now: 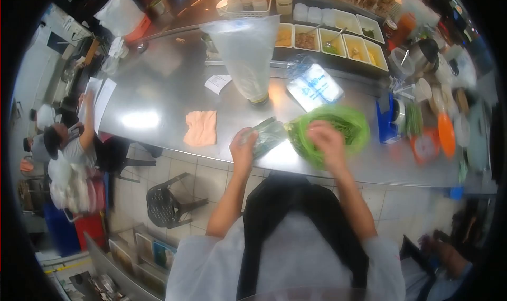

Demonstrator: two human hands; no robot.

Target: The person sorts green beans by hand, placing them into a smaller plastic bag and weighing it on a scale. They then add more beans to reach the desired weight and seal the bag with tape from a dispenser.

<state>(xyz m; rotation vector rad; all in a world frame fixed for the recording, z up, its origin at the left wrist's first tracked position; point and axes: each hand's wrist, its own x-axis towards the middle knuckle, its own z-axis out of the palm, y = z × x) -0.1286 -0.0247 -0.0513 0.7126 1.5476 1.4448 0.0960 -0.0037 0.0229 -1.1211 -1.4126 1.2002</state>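
Left hand (243, 149) pinched small clear bag (268, 136) shut around greens; right hand (326, 141) gripped green bag (327, 134) just beside, steadying its mouth on steel counter (158, 95).

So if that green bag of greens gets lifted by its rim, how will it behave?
The green bag looks thin and crumpled, so probably floppy, sagging around its leafy contents. Likely light. The right hand rests on its rim; the film may slip.
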